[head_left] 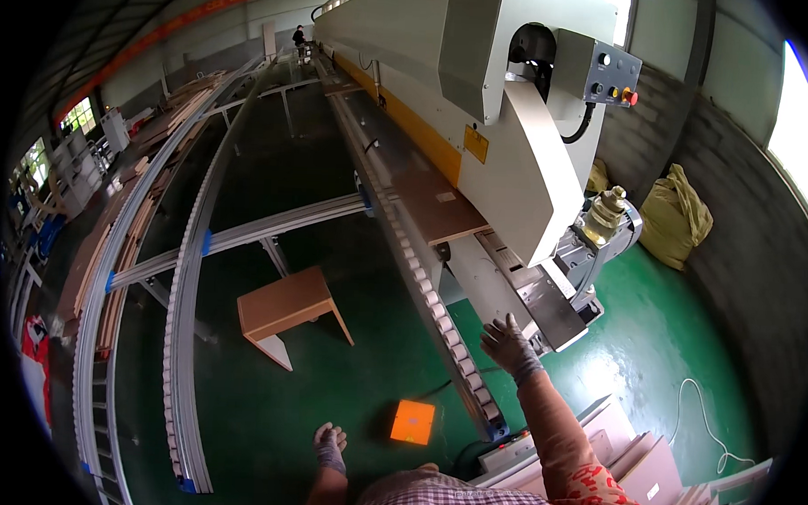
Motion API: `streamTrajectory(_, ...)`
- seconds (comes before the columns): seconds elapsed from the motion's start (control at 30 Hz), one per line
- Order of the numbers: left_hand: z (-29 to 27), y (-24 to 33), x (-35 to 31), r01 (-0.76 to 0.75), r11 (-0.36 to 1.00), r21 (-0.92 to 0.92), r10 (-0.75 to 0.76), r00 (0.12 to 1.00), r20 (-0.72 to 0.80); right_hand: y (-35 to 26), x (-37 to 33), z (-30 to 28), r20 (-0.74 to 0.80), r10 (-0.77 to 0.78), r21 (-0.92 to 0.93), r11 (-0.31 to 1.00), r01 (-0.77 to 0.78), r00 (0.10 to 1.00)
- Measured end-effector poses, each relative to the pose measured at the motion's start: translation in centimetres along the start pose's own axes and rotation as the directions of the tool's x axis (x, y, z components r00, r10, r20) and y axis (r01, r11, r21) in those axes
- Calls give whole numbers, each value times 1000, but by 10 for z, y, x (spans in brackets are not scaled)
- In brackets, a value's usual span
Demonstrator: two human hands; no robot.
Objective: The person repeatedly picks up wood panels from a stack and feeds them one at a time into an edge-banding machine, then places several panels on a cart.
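Note:
My right hand (509, 343), in a grey work glove, is stretched forward with fingers spread, empty, just short of the infeed end of a long white and yellow machine (480, 104). A brown board (437, 205) lies on the machine's roller track (425, 284), half under the housing. My left hand (330, 446), also gloved, hangs low with fingers loosely curled, holding nothing, above the green floor.
A small brown stool (286, 306) stands on the floor to the left. An orange box (413, 422) lies near my feet. A curved roller conveyor (180, 334) runs along the left. Stacked boards (637, 465) sit lower right. Yellow sacks (681, 213) lean on the wall.

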State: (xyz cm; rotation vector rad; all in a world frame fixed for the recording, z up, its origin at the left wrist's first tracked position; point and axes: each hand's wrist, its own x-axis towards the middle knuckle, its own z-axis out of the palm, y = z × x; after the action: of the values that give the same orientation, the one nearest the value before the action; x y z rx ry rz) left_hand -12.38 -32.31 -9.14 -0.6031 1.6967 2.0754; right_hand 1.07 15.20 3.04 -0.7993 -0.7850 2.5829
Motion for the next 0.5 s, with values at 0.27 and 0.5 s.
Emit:
streamTrajectory(0.27, -60, -18, 8, 145, 986, -88, -160, 966, -203, 13, 130, -30, 333, -117, -222, 955, 198, 936)
streamTrajectory(0.5, -82, -23, 6, 188, 975, -115, -213, 937, -276, 21, 209, -61, 749, -328, -212, 705, 677, 575)
